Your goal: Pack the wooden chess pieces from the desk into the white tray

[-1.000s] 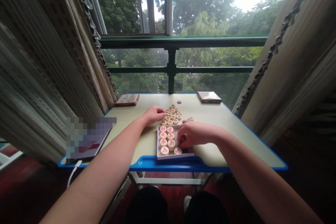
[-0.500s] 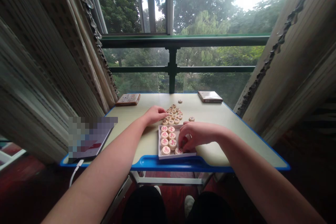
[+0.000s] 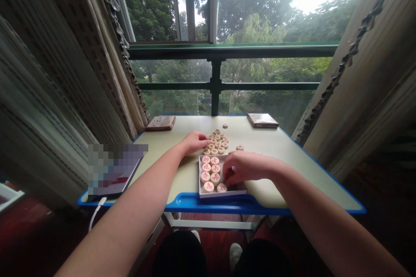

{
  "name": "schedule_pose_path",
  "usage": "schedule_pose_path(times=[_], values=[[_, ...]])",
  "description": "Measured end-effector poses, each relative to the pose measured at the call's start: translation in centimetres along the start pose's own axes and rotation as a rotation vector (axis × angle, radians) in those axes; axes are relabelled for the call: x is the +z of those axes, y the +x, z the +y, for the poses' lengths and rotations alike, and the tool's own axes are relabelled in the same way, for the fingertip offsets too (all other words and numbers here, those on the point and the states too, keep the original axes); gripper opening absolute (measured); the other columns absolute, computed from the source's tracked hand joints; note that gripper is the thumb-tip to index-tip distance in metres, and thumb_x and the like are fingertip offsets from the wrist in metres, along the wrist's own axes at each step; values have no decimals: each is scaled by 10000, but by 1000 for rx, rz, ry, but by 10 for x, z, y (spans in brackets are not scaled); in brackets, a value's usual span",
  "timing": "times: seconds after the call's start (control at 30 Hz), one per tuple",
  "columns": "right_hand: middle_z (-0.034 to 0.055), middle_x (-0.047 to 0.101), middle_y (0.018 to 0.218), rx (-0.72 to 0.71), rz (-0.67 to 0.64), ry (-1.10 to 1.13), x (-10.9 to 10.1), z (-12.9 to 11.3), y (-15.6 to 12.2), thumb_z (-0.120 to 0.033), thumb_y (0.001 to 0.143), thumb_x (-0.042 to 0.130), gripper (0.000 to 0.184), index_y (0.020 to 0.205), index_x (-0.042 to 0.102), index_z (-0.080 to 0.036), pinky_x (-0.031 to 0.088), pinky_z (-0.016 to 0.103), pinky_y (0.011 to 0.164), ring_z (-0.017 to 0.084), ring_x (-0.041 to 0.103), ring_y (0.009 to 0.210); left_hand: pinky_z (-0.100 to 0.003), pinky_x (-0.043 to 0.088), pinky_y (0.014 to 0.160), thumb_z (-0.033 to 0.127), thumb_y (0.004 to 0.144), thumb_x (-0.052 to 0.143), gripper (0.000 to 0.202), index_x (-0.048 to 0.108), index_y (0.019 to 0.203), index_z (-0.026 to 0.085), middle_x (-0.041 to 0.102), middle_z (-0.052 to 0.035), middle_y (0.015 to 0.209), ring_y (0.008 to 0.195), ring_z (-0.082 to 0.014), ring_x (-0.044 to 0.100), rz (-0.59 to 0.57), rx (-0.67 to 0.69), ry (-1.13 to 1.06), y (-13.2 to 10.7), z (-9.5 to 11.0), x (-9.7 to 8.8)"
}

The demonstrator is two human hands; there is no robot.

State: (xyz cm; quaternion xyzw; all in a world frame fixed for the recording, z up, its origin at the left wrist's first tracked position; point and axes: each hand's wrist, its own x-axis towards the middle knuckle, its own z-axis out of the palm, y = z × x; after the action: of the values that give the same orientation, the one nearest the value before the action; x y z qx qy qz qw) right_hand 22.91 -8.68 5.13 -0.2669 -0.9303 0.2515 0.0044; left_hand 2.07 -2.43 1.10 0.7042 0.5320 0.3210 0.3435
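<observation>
A shallow white box point(image 3: 200, 181) near the table's front edge holds two columns of round wooden xiangqi pieces with red characters. My right hand point(image 3: 243, 166) reaches into its right side, fingers curled and pressed together. The fingertips are beside the front piece point(image 3: 221, 187) of the second column; whatever they pinch is hidden. Behind the box lies a cluster of loose xiangqi pieces point(image 3: 221, 150), most with dark characters. At the cluster's left edge, my left hand point(image 3: 194, 142) has its thumb and fingertips drawn together against the pieces. Whether a piece is between them is hard to see.
Single pieces lie apart at the back point(image 3: 225, 125) and right point(image 3: 239, 147). Flat boxes stand at the table's back left point(image 3: 160, 123) and back right point(image 3: 262, 120). A partly blurred device point(image 3: 125, 181) with a white cable point(image 3: 95, 213) sits at left.
My right fingertips have drawn slightly off the front piece in the second column, whose red character now shows more fully. My left hand stays at the cluster. The whole view has shifted a little.
</observation>
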Motion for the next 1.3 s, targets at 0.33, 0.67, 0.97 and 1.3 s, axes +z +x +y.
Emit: schedule_pose_path(times=[0.33, 0.67, 0.97, 1.3], values=[[-5, 607, 681, -96, -1, 14, -4, -4, -5, -244, 696, 673, 139, 808, 720, -175, 368, 202, 592, 88, 499, 605, -258, 412, 624, 359, 655, 614, 292, 655, 795, 106, 636, -57, 746, 677, -146, 539, -59, 103, 131, -15, 24, -11], [-16, 610, 673, -108, -26, 21, -4, -7, -6, -181, 689, 659, 143, 818, 718, -169, 370, 180, 571, 81, 503, 611, -200, 344, 553, 329, 654, 641, 230, 698, 767, 137, 557, 3, 636, 610, -99, 459, -579, 325, 334, -52, 67, -24], [-11, 626, 673, -56, -21, -24, -2, -8, -7, -196, 663, 651, 159, 806, 717, -174, 381, 201, 602, 98, 521, 629, -189, 353, 568, 301, 656, 644, 200, 703, 788, 163, 626, -1, 685, 641, -110, 515, -675, 296, 400, -54, 68, -13], [-13, 638, 674, -67, -21, -24, -3, -11, -7, -202, 668, 646, 172, 821, 722, -180, 375, 199, 598, 95, 522, 620, -190, 339, 581, 259, 678, 628, 236, 714, 882, 180, 625, 2, 708, 642, -103, 492, -750, 345, 393, -55, 69, -13]])
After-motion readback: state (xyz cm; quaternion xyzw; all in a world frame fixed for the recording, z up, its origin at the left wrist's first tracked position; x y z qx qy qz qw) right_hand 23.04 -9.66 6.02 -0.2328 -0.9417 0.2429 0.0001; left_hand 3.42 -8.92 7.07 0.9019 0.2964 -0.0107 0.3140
